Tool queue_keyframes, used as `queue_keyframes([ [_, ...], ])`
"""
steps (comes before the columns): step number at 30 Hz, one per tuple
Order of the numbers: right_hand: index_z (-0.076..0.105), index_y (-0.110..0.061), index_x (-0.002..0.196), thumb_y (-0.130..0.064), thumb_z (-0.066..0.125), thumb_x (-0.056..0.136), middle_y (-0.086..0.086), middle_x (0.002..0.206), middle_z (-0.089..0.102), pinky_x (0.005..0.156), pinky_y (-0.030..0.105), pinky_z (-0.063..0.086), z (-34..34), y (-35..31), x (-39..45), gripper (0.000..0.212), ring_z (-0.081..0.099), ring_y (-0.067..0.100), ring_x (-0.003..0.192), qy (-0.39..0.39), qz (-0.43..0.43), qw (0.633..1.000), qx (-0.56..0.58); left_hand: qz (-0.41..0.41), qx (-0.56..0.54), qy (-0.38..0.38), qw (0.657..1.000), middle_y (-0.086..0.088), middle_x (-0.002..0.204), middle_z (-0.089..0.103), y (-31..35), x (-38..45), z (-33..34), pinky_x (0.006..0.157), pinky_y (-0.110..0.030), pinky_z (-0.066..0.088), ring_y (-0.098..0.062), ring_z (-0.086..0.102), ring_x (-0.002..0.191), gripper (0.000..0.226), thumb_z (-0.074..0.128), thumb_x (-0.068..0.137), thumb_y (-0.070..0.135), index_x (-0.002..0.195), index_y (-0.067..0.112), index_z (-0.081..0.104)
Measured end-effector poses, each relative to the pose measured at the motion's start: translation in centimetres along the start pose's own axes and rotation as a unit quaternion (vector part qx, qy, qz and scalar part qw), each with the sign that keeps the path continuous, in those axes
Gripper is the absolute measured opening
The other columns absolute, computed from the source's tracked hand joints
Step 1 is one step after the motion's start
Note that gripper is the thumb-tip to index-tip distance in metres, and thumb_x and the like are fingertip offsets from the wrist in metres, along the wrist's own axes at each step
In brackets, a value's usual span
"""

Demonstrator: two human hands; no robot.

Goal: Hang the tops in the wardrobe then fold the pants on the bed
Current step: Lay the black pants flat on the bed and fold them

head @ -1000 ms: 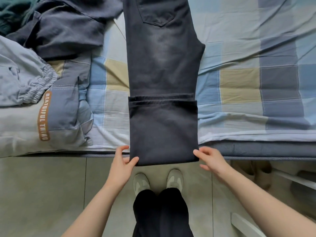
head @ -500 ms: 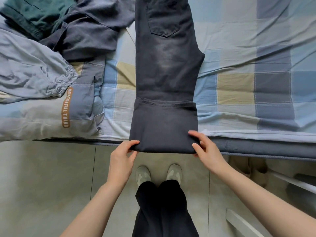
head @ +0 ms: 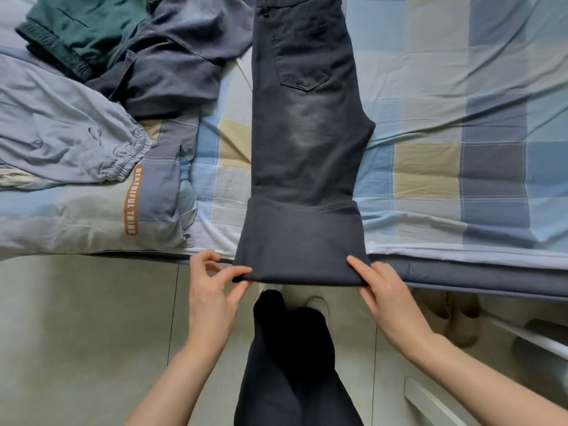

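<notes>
Pushed further onto the bed (head: 461, 149), the folded dark jeans (head: 304, 149) overhang its edge; left hand (head: 212, 290) and right hand (head: 387, 293) pinch the fold's corners; bedding reads "BEAUTUIFUL THING" (head: 134, 200).

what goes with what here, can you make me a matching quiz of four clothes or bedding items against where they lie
Things:
1. green pants
2. dark jeans
3. light blue pants
4. quilt

Places:
A. middle of the bed, folded end at the near edge, a hand at each corner
B. far left corner of the view
C. left, at the near edge, with brown lettering
D. left, elastic waistband lying on the quilt

Pairs: 1-B, 2-A, 3-D, 4-C. The left hand and right hand pinch the jeans' folded end.
</notes>
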State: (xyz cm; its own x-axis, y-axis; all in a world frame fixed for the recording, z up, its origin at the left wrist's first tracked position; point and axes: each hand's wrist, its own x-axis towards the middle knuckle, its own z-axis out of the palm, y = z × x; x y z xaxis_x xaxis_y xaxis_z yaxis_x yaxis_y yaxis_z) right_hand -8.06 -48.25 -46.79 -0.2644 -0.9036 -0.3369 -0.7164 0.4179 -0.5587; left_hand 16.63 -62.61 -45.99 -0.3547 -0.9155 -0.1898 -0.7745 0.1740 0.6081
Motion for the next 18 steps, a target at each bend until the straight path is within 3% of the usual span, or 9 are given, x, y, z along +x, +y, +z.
queue_keyframes([
  [2, 0.062, -0.003, 0.123, 0.001, 0.078, 0.072, 0.01, 0.083, 0.053, 0.056, 0.039, 0.05, -1.3, -0.4, 1.8, 0.053, 0.054, 0.03, 0.078, 0.025, -0.012, 0.997, -0.069, 0.029, 0.073, -0.012, 0.997, -0.008, 0.119, 0.048, -0.1, 2.6, -0.6, 0.086, -0.041, 0.048, -0.027, 0.056, 0.099, 0.02, 0.086, 0.069, 0.011, 0.086, 0.017, 0.076],
  [4, 0.069, -0.009, 0.108, -0.003, 0.08, 0.067, 0.01, 0.085, 0.051, 0.048, 0.035, 0.047, -2.2, -0.4, 3.0, 0.043, 0.053, 0.03, 0.077, 0.029, -0.006, 0.993, -0.117, 0.092, 0.086, -0.112, 0.986, -0.005, 0.125, 0.056, -0.7, 4.5, -1.2, 0.094, -0.042, 0.044, -0.029, 0.058, 0.109, 0.018, 0.081, 0.076, 0.013, 0.09, 0.016, 0.071],
  [7, 0.071, -0.015, 0.09, -0.01, 0.087, 0.059, 0.01, 0.102, 0.062, 0.072, 0.046, 0.056, -2.9, 0.2, 3.0, 0.035, 0.062, 0.037, 0.095, -0.052, -0.064, 0.987, -0.141, 0.136, 0.09, -0.303, 0.939, 0.012, 0.112, 0.068, -2.0, 5.1, -1.9, 0.11, -0.038, 0.035, -0.013, 0.063, 0.103, 0.018, 0.072, 0.087, 0.019, 0.103, 0.017, 0.063],
  [9, 0.071, -0.024, 0.081, -0.024, 0.092, 0.052, -0.003, 0.098, 0.07, 0.087, 0.051, 0.053, -2.7, 0.3, 2.1, 0.036, 0.066, 0.031, 0.108, -0.152, -0.135, 0.957, -0.207, 0.163, 0.141, -0.385, 0.897, 0.019, 0.104, 0.068, -2.6, 4.2, -2.5, 0.118, -0.033, 0.023, -0.003, 0.061, 0.092, 0.013, 0.062, 0.093, 0.031, 0.102, 0.026, 0.056],
  [11, 0.067, -0.028, 0.093, -0.032, 0.08, 0.073, -0.012, 0.105, 0.068, 0.109, 0.045, 0.033, -2.3, 0.4, 1.0, 0.024, 0.053, 0.016, 0.127, -0.268, -0.122, 0.937, -0.189, 0.151, 0.163, -0.463, 0.858, 0.019, 0.104, 0.065, -2.8, 3.1, -2.9, 0.117, -0.022, 0.014, -0.002, 0.058, 0.097, 0.011, 0.053, 0.096, 0.038, 0.102, 0.031, 0.046],
  [13, 0.056, -0.032, 0.112, -0.037, 0.049, 0.097, -0.016, 0.124, 0.059, 0.119, 0.036, 0.008, -2.1, 0.9, 0.2, 0.018, 0.028, 0.005, 0.142, -0.352, -0.075, 0.926, -0.115, 0.115, 0.135, -0.509, 0.842, 0.018, 0.097, 0.063, -2.4, 3.4, -3.5, 0.103, -0.015, 0.025, -0.006, 0.056, 0.09, 0.012, 0.051, 0.096, 0.041, 0.102, 0.033, 0.043],
  [15, 0.054, -0.034, 0.116, -0.04, 0.042, 0.099, -0.019, 0.121, 0.058, 0.117, 0.029, 0.015, -3.0, 1.2, 0.9, 0.022, 0.037, -0.001, 0.134, -0.34, -0.048, 0.938, -0.048, 0.064, 0.09, -0.517, 0.849, 0.02, 0.09, 0.06, -1.6, 5.4, -4.5, 0.083, -0.018, 0.039, -0.007, 0.053, 0.083, 0.012, 0.055, 0.095, 0.041, 0.1, 0.034, 0.047],
  [18, 0.059, -0.032, 0.111, -0.039, 0.053, 0.095, -0.022, 0.092, 0.061, 0.087, 0.018, 0.04, -5.8, 0.2, 5.3, 0.019, 0.059, 0.002, 0.094, -0.259, 0.004, 0.966, 0.011, 0.022, 0.019, -0.481, 0.876, 0.012, 0.089, 0.066, -0.4, 10.8, -5.2, 0.081, -0.028, 0.048, -0.011, 0.06, 0.083, 0.008, 0.065, 0.092, 0.029, 0.096, 0.03, 0.058],
])
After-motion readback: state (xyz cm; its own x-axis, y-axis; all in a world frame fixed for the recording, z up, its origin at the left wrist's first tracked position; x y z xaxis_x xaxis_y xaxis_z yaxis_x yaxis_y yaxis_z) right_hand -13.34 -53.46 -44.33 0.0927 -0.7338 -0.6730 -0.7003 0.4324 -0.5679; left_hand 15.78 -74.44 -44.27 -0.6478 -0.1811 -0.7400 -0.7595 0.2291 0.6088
